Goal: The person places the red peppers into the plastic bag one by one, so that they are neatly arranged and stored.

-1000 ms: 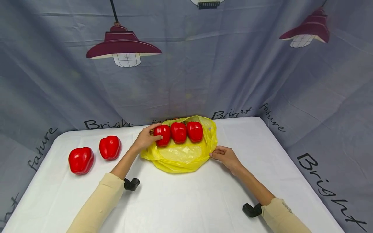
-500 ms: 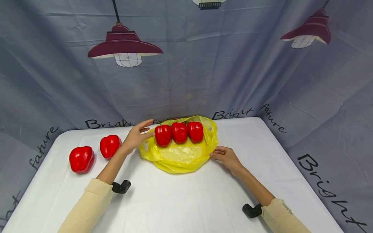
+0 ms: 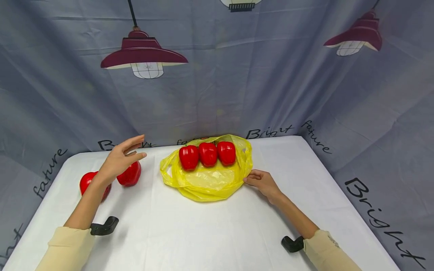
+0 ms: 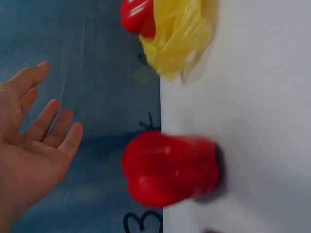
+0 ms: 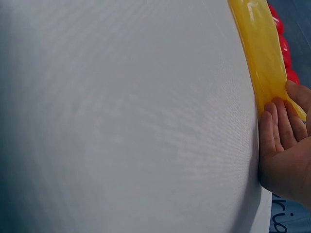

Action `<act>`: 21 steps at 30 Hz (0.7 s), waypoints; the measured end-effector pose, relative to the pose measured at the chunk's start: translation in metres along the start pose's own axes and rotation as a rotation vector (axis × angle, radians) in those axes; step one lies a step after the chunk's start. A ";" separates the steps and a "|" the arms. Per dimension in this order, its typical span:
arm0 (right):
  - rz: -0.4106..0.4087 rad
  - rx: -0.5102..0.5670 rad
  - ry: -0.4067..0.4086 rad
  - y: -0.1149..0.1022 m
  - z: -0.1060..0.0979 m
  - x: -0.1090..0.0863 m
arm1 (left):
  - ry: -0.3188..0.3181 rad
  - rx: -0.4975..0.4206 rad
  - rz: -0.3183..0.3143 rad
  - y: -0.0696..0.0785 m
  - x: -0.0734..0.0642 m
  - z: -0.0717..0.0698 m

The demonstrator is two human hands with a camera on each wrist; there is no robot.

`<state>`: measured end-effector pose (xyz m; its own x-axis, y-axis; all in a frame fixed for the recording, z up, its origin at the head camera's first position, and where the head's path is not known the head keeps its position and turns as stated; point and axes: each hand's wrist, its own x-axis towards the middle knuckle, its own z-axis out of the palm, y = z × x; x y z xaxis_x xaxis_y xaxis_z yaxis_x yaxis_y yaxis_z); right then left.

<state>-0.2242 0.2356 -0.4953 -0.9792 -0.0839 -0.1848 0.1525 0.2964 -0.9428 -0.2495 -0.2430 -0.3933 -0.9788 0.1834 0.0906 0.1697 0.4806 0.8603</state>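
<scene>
A yellow plastic bag [image 3: 211, 190] lies spread on the table with its mouth open. Three red bell peppers [image 3: 188, 158] sit in a row in it. At the bag's right edge my right hand [image 3: 262, 184] pinches the plastic between thumb and fingers, as the right wrist view also shows. My left hand [image 3: 118, 160] is empty, fingers extended and spread, over two more red bell peppers on the left. It partly hides the nearer bell pepper [image 3: 89, 180] and overlaps the top of the other bell pepper [image 3: 130, 175]. This second bell pepper [image 4: 170, 167] shows large in the left wrist view.
The white-covered table [image 3: 203, 237] reaches back to a grey-blue curtain [image 3: 217, 86] printed with lamps and lettering. Black wrist mounts [image 3: 105, 226] stick out from both sleeves, close above the tabletop.
My left hand has let go of the leftmost bell pepper in the bag and moved left, over the two loose bell peppers. The right hand keeps its place at the bag's edge.
</scene>
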 end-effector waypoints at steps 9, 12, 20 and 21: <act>-0.022 0.031 -0.014 0.002 0.000 0.002 | 0.101 0.149 -0.032 -0.020 -0.039 -0.051; -0.026 0.029 -0.013 0.002 0.000 0.001 | 0.110 0.188 -0.048 -0.032 -0.053 -0.064; -0.017 0.038 -0.005 0.002 0.001 0.001 | 0.081 0.194 -0.118 -0.066 -0.084 -0.090; -0.021 0.034 -0.008 0.002 0.001 0.001 | 0.075 0.190 -0.130 -0.070 -0.088 -0.093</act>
<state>-0.2251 0.2351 -0.4977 -0.9811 -0.0974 -0.1671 0.1367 0.2625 -0.9552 -0.1857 -0.3724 -0.4153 -0.9984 0.0490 0.0282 0.0533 0.6501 0.7580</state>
